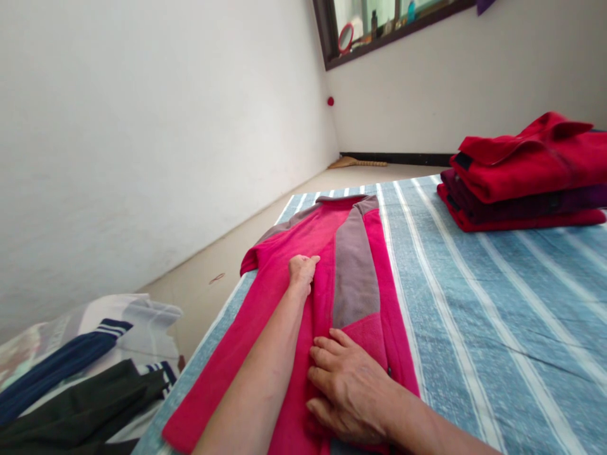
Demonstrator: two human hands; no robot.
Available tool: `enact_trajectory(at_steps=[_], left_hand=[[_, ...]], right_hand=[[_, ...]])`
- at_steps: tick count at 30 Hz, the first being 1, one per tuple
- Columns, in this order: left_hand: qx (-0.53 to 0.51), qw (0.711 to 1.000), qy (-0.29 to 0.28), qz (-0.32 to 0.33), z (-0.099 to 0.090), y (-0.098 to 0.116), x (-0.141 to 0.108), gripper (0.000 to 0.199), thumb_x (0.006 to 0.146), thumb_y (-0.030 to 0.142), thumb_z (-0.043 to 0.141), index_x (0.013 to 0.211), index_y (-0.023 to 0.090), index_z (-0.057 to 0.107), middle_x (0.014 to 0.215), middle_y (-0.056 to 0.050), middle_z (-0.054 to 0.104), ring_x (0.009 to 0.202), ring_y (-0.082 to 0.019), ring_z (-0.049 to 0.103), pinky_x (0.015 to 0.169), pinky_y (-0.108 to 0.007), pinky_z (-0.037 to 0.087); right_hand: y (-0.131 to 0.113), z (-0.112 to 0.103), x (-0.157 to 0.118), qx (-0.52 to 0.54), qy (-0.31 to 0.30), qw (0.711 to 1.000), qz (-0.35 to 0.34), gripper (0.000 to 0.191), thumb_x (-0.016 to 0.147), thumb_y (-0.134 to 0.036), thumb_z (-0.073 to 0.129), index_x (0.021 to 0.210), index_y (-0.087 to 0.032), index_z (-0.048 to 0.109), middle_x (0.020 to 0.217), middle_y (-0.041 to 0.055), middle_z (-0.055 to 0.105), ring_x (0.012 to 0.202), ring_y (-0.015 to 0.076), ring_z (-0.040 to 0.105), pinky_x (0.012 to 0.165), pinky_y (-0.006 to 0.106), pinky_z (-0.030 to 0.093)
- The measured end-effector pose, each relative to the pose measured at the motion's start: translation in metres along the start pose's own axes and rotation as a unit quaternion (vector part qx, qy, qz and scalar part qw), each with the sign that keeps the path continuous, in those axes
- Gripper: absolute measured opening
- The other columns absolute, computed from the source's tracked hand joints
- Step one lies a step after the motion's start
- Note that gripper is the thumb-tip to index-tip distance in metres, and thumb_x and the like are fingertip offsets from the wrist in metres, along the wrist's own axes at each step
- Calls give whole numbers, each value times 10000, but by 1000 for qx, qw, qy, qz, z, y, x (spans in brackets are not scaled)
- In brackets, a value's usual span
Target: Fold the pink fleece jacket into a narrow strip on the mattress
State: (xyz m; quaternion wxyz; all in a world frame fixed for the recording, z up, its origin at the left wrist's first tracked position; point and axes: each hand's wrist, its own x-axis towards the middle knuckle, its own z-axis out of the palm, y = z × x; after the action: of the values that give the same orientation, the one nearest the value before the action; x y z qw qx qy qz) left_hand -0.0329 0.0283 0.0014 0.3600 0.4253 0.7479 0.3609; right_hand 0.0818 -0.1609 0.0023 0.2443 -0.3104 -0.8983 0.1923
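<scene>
A pink and grey fleece jacket (358, 272) lies lengthwise on the striped bedspread (446, 303), its collar at the far end. One side of it is folded inward, so a grey sleeve panel runs along the right. My left hand (302, 272) is closed on the cloth near the middle of the jacket. Nearer to me, my right hand (348, 388) rests on the folded part with its fingers spread. The jacket's lower end is partly hidden by my forearms.
A stack of folded red and purple garments (526, 183) sits at the right on the bed. Dark clothes (90, 392) with striped cuffs lie at the lower left, beside the bed. A white wall (142, 126) stands left, and a wooden-handled brush (358, 163) lies beyond the bed.
</scene>
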Motion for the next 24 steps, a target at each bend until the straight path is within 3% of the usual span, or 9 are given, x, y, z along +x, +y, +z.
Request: enact_trajectory(at_steps=[10, 18, 21, 24], left_hand=[[-4, 997, -70, 10, 0, 12, 0, 342, 909, 354, 583, 1186, 154, 569, 1190, -75, 588, 1012, -239, 605, 841, -427, 529], [-7, 996, -81, 43, 2, 8, 7, 329, 911, 343, 583, 1181, 156, 570, 1180, -80, 593, 991, -221, 611, 823, -413, 535], [-10, 995, -79, 55, 1, 6, 9, 249, 908, 320, 591, 1081, 140, 602, 1049, -58, 631, 861, -168, 628, 736, -348, 545], [-24, 994, -75, 77, -1, 4, 9, 128, 818, 239, 684, 809, 122, 632, 741, 12, 620, 616, -104, 569, 581, -240, 482]], right_hand=[[0, -2, 1, 2, -5, 1000, 2, 184, 851, -363, 580, 850, -181, 606, 960, 49, 636, 991, 221, 512, 1043, 409, 283], [2, 4, 0, -1, -2, 1000, -7, 215, 855, -394, 577, 869, -180, 601, 984, 56, 631, 1018, 231, 509, 1056, 427, 270], [1, 2, 0, 2, 1, 1000, -4, 213, 855, -391, 585, 873, -180, 600, 1000, 54, 629, 1021, 226, 509, 1054, 418, 274], [0, 1, -1, 6, 2, 1000, -1, 201, 853, -382, 593, 874, -182, 601, 994, 49, 629, 1016, 221, 511, 1054, 408, 277]])
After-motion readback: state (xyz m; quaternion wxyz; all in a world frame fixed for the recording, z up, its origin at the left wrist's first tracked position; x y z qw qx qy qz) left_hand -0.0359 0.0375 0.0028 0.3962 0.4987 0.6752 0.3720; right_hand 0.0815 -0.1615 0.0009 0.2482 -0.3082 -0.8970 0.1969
